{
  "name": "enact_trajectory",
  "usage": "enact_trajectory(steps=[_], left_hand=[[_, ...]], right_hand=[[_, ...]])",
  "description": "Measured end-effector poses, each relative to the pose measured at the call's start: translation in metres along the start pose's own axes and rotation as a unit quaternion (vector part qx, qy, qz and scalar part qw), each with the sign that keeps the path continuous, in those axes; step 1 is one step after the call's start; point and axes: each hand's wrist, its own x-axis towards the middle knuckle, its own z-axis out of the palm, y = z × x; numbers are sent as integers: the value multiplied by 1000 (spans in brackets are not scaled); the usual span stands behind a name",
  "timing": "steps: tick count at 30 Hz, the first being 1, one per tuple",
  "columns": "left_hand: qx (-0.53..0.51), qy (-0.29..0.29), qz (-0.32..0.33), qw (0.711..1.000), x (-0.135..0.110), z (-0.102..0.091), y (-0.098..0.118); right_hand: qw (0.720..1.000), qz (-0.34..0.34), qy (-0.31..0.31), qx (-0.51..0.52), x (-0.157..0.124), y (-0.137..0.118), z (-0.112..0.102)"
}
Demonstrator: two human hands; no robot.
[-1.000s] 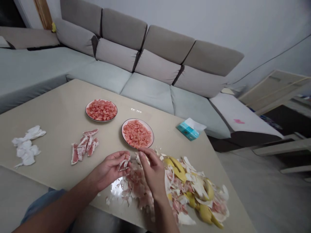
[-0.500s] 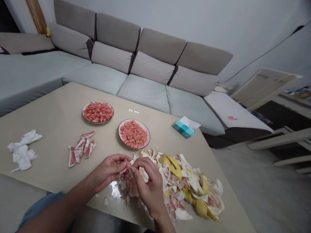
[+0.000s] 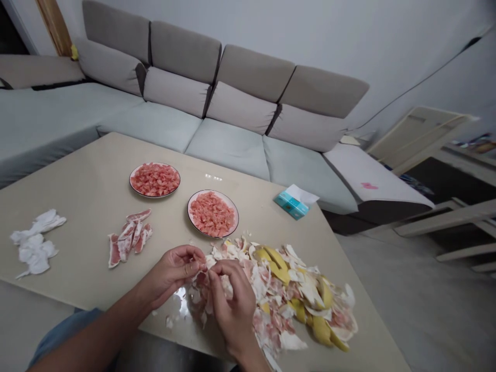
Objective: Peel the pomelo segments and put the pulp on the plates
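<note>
Several crumpled white tissues (image 3: 34,245) lie toward the left of our beige desk (image 3: 77,181), and a grey sectional sofa (image 3: 149,132) runs behind it from the upper left of the frame. Moving right, a loose cluster of pink pomelo strips with white membrane (image 3: 127,240) lies below the left plate (image 3: 130,180), and the right plate (image 3: 188,213) sits nearby; both hold small pink pieces, so the layout seems to keep clean flesh apart from waste. Our left hand (image 3: 174,268) reaches in from the lower left, its forearm low and angled and its fingers curled inward. Our right hand (image 3: 232,310) rises from the bottom edge, knuckles up and fingers bent down, just beside the left. Between them, at lower middle, a pale scrap of pomelo pith and flesh (image 3: 203,271) sits where both grips meet; they are nearly closed around it, though the fingers hide how firmly either has hold. A blue tissue packet (image 3: 294,203) lies beyond, while the heap of yellow rind and white pith (image 3: 306,310) spreads to the lower right, right against our right hand.
</note>
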Motion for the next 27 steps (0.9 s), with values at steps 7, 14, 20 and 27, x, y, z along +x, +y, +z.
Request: enact_trajectory(steps=[7,14,20,27], left_hand=[[238,11,189,953,-2,6,6],[316,16,218,923,-5,7,7],[360,-21,243,900,-6,4,4],[279,-37,208,937,-7,10,5]], right_hand=[[983,157,-30,89,5,-8,-13],[988,137,-39,55,5,-12,-17],[994,101,-42,-19,5,-15,-18],[985,166,-40,29,3,-12,-16]])
